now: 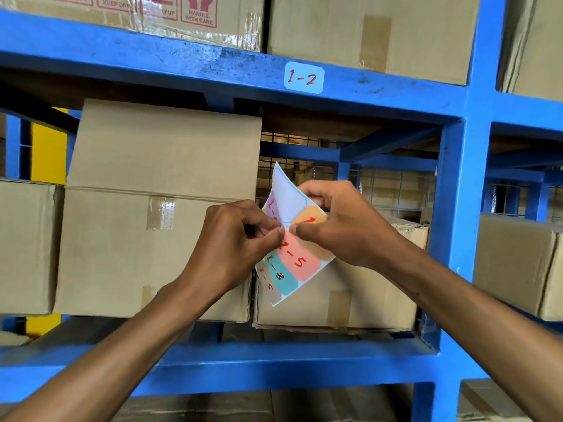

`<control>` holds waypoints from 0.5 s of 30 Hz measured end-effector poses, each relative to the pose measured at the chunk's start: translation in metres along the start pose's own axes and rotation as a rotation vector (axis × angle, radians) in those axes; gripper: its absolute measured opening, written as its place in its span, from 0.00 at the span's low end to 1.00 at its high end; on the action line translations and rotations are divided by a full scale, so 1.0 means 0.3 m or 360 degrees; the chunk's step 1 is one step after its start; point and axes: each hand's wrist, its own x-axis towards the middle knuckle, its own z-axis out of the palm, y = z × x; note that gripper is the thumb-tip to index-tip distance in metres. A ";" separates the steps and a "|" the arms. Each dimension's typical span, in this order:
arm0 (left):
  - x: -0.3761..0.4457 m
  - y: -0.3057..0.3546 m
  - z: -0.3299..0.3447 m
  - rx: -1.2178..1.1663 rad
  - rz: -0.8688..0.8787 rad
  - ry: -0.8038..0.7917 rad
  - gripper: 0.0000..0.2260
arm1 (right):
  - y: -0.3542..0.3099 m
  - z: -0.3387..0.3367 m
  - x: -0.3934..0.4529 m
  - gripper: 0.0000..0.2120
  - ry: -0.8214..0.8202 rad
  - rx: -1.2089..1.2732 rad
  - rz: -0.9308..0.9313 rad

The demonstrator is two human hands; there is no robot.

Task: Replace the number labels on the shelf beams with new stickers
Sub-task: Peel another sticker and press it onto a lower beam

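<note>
Both hands' grip pinched multicoloured paper sticker sheet (293, 239) below blue steel shelf beam (189, 62): left hand (240, 239), right hand (341, 222). Step: peeling sticker (corner hidden). Next: clean lift; white "1-2" label (303, 77) remained on beam.

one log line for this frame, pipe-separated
left hand: pinches sticker sheet | right hand: holds sheet, thumb at sticker corner | beam: label 1-2 on | phase: peeling
</note>
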 end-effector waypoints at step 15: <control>-0.012 0.003 0.051 0.0082 -0.0089 0.0155 0.05 | -0.013 0.031 -0.013 0.10 0.0069 -0.0270 -0.0133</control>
